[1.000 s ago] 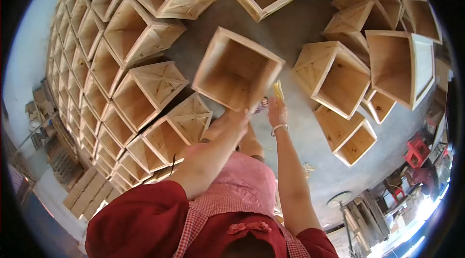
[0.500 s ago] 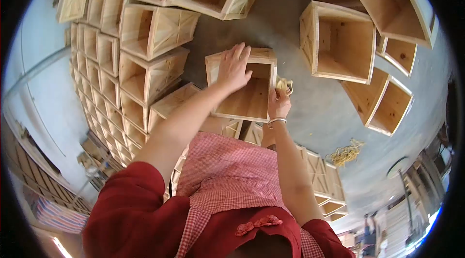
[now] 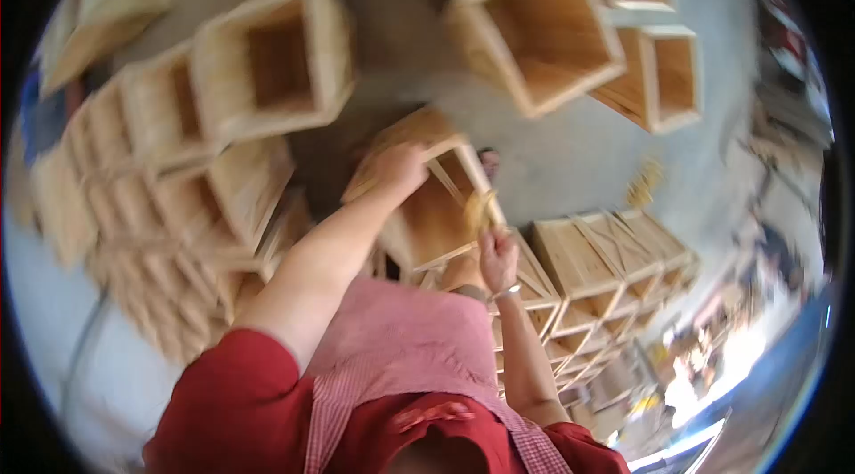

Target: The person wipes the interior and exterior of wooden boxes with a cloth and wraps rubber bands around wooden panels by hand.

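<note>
An open-fronted wooden box (image 3: 475,173) is in front of my apron, tilted, its opening facing up toward me. My left hand (image 3: 401,169) is closed over its upper left edge, with the fingers blurred by motion. Low by the right edge of the box, my right hand (image 3: 500,258) grips a crumpled bundle of pale yellow strips (image 3: 479,211), which sticks up past the fingers across the rim. A bracelet circles my right wrist.
Wooden boxes (image 3: 169,105) are stacked at the left. More boxes (image 3: 521,47) stand at the upper right, and a row of crates (image 3: 579,256) is on the right. A yellow tangle of strips (image 3: 643,182) lies on the grey floor (image 3: 570,162).
The view has swung round. The box has turned and tilted. My left hand, spread on the box before, is now closed at its edge. My right hand still holds the strips.
</note>
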Demonstrator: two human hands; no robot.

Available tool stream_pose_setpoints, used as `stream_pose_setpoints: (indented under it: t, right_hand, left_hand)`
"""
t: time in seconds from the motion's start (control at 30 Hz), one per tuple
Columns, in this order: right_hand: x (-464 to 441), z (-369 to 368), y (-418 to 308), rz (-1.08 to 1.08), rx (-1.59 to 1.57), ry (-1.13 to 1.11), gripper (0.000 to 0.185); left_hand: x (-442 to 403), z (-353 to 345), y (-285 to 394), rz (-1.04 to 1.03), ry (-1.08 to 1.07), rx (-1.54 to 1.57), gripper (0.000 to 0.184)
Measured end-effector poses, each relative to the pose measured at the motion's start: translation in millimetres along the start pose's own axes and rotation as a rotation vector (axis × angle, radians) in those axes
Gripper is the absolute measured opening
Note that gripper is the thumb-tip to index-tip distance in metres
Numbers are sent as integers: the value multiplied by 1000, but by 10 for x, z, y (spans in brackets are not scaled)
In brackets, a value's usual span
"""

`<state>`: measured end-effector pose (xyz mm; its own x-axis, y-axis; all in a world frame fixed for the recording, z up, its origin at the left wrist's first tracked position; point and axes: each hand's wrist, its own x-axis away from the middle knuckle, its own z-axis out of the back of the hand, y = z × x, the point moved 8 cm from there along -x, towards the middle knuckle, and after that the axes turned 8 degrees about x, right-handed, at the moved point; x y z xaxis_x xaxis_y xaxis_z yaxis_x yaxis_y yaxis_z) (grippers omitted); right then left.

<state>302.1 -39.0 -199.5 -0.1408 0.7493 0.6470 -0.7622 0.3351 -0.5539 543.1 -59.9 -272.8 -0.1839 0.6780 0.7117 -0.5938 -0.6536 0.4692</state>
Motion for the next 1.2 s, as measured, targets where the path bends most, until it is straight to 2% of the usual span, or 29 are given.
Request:
stream_pose_setpoints:
  t: [0.03,0.07,0.1,0.13,0.17,0.2,0.23,0.27,0.33,0.37,0.4,0.47,0.5,0.57,0.63,0.7,0.73,0.77,0.83,0.87,0.9,0.93,0.97,1.03,1.1,1.13,1.2]
  right_hand:
    - [175,98,350,-161,55,-25,28]
    - [323,191,159,-310,88,-77,19]
    - [348,93,-19,-218,14,-5,18]
    - [295,-206,-62,-152,-104,-80,21]
    - [253,-365,-506,-131,19,-120,23]
    - [264,-413,-943,35,27,-69,23]
    - [187,-787,-873,9,-17,-40,25]
    - [145,-874,-907,18,-54,15,26]
    - [104,-944,-829,45,-89,94,27]
    - [129,-958,-734,53,-93,127,28]
    - [267,-842,-771,33,-114,100,29]
    - [542,-711,-887,142,-188,2,29]
    - [663,-694,-893,180,-177,-46,29]
    - [866,-425,-807,202,-186,12,27]
    - [999,-136,-619,222,-188,78,25]
    - [1057,159,-231,138,-163,192,22]
    - [1039,36,133,-122,-206,-121,28]
    - [1067,187,280,-133,-201,-106,28]
    - [1146,558,562,-137,-122,62,32]
    - [1192,708,682,-134,-92,138,39]
    - [1224,895,752,-145,-86,152,39]
    - [1280,1061,786,-175,-102,100,44]
    - [1345,1177,826,-203,-121,46,50]
    - [1439,1291,955,-178,-144,75,49]
    - [1435,1230,1019,-43,-328,129,39]
    - [1482,1389,906,-60,-331,172,29]
    - [1412,1258,1050,-54,-283,210,27]
  left_hand:
    - [3,-12,1,-89,-6,10,17]
    - [28,35,85,-130,-29,70,19]
    - [-81,-137,-5,-145,-10,62,19]
    - [-140,-189,-10,-95,-68,-64,20]
    - [-108,-124,18,15,-29,-33,19]
    - [-143,-138,18,37,-2,-49,19]
    - [-147,-185,-31,-39,11,-136,21]
    - [-24,-101,112,-69,-142,-138,30]
    - [75,-73,77,-222,-400,202,46]
    - [223,-97,-82,-116,-651,400,65]
    - [342,2,-214,-190,-760,579,73]
    - [790,461,-157,41,-808,494,82]
    - [875,435,-224,34,-807,484,82]
    - [986,330,-293,79,-868,837,81]
    - [1023,-16,31,230,-619,944,81]
    - [828,-587,199,295,-531,943,84]
    - [707,-832,374,330,-496,1033,85]
    - [592,-1089,581,372,-463,1123,87]
    - [214,-1566,663,567,-240,1309,86]
    - [-21,-1791,742,467,-246,1559,83]
    - [-190,-1928,588,549,-43,1574,76]
    - [-176,-1976,467,678,152,1441,66]
    - [-240,-2023,497,679,140,1437,66]
    - [-231,-1965,278,835,279,1303,55]
    - [-177,-1879,84,742,235,1337,56]
    - [-147,-1868,-93,663,177,1371,57]
    - [126,-1730,-459,607,69,1449,68]
